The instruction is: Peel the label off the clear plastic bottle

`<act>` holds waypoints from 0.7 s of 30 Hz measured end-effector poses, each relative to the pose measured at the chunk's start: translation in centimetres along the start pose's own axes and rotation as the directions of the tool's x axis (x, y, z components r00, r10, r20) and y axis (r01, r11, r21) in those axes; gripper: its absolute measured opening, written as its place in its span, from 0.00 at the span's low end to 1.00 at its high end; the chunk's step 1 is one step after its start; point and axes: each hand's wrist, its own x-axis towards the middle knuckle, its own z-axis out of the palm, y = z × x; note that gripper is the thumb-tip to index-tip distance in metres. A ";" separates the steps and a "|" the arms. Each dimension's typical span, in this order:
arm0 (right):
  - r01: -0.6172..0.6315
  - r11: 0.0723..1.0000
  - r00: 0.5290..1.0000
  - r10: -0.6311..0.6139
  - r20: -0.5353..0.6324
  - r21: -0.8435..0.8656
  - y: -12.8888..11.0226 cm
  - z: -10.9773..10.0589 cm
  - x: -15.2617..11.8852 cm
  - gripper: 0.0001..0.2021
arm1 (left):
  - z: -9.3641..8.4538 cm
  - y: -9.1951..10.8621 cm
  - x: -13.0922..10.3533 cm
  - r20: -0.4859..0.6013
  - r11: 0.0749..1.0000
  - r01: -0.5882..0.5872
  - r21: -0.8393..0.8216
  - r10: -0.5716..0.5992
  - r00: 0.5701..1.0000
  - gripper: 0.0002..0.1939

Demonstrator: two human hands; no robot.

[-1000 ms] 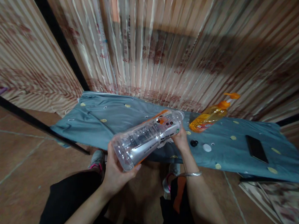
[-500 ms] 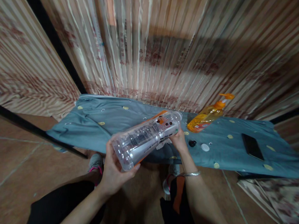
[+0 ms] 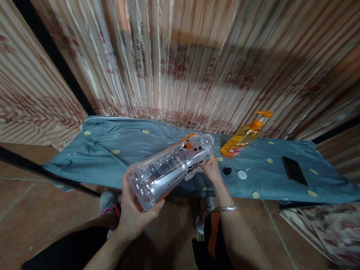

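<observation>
A large clear plastic bottle [image 3: 169, 168] with an orange and silver label lies tilted across both my hands, above the cloth-covered surface. My left hand [image 3: 136, 210] is wrapped round its base end, at the lower left. Near the neck end, my right hand [image 3: 212, 168] grips it from the near side, its fingers mostly hidden behind the bottle. A crumpled whitish piece [image 3: 193, 174], perhaps tissue, shows just under the bottle by my right hand. To the right of that hand lie a small black object [image 3: 227, 171] and a round white cap [image 3: 242, 175].
An orange pump bottle [image 3: 239, 142] with yellow liquid stands farther back on the blue-grey patterned cloth [image 3: 108, 142]. A black phone [image 3: 294, 170] lies at the right. Striped curtain [image 3: 182, 71] hangs behind, with dark poles [image 3: 55, 54] at the sides.
The whole view has shifted slightly, so most things appear a little farther left. Both hands keep hold of the bottle, which stays at nearly the same tilt.
</observation>
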 end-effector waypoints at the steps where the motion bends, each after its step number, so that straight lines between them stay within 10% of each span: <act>1: 0.001 1.000 1.000 -0.001 0.002 0.001 -0.1 0.0 0.0 0.28 | 0.0 0.0 0.0 -0.002 1.000 0.004 0.004 -0.004 1.000 0.38; 21: -0.035 0.999 0.999 0.035 -0.008 0.012 -0.9 0.1 -0.2 0.33 | 0.0 0.5 0.1 -0.024 0.999 -0.034 0.015 0.034 0.999 0.40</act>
